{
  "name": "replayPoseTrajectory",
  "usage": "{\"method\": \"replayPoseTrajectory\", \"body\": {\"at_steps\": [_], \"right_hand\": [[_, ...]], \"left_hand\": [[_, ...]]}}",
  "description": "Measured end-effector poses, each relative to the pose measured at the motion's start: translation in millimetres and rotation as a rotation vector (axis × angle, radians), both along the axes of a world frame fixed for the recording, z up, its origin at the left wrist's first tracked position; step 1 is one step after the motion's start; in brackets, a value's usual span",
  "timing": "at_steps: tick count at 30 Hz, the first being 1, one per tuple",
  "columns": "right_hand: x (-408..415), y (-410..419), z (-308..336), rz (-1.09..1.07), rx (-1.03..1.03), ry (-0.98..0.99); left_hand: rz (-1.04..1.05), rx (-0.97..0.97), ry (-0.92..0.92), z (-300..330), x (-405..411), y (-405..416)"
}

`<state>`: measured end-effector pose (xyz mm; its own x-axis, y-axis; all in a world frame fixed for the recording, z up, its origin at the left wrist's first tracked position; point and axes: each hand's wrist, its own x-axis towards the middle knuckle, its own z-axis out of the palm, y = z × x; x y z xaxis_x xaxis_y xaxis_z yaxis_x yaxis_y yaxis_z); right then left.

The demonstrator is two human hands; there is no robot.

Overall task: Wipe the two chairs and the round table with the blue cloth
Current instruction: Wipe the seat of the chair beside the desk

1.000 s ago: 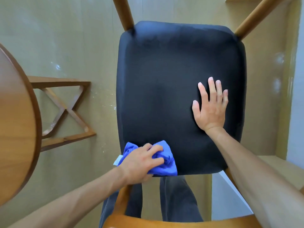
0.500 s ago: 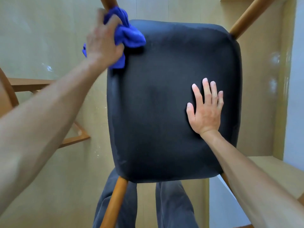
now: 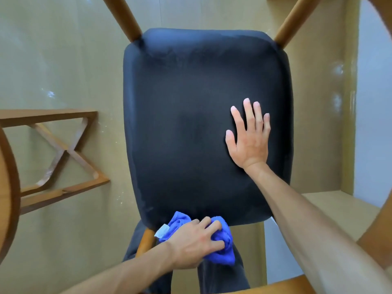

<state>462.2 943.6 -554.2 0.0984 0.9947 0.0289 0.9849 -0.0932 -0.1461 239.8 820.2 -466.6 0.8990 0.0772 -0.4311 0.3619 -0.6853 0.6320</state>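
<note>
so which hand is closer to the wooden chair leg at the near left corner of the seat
Left. The left hand grips the blue cloth at the seat's near edge, right beside that wooden chair leg. The right hand lies flat on the dark seat, farther up and to the right.

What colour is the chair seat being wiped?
Dark navy, nearly black: chair seat, head view.

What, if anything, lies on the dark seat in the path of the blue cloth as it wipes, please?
Only the right hand, resting flat with straight fingers on the right half of the chair seat. The left hand grips the blue cloth at the seat's near edge; the middle and left of the seat show nothing in the way.
</note>
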Motion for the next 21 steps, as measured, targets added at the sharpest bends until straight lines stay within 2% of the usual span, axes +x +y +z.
{"method": "replayPoseTrajectory", "body": {"at_steps": [1, 3, 6, 9, 11, 13, 15, 19, 21], "right_hand": [[-0.1, 0.1, -0.2, 0.002, -0.002, 0.003], [0.5, 0.6, 0.3, 0.003, 0.001, 0.024], [1.7, 0.8, 2.5, 0.005, 0.007, 0.076], [2.1, 0.7, 5.7, 0.016, -0.016, 0.085], [0.7, 1.0, 7.7, 0.013, -0.036, 0.078], [0.5, 0.9, 7.7, 0.006, -0.056, 0.073], [1.0, -0.1, 6.7, 0.006, -0.064, 0.078], [1.4, 1.6, 9.9, 0.006, -0.052, 0.157], [1.4, 2.2, 15.6, -0.032, -0.034, 0.279]], "left_hand": [[-0.027, 0.04, -0.011, -1.9, 4.7, 4.8], [0.078, 0.101, -0.07, -4.1, 10.8, 29.0], [0.468, 0.158, -0.137, -5.7, 23.5, 93.8], [0.988, 0.304, -0.065, -6.6, 53.4, 189.5], [1.192, 0.387, -0.061, -11.7, 80.0, 254.0], [1.203, 0.44, -0.054, -17.4, 115.8, 300.0], [1.097, 0.466, -0.032, -20.1, 150.9, 316.3], [0.875, 0.561, 0.008, -24.9, 166.5, 300.6], [0.797, 0.566, -0.022, -22.7, 150.3, 283.4]]}}
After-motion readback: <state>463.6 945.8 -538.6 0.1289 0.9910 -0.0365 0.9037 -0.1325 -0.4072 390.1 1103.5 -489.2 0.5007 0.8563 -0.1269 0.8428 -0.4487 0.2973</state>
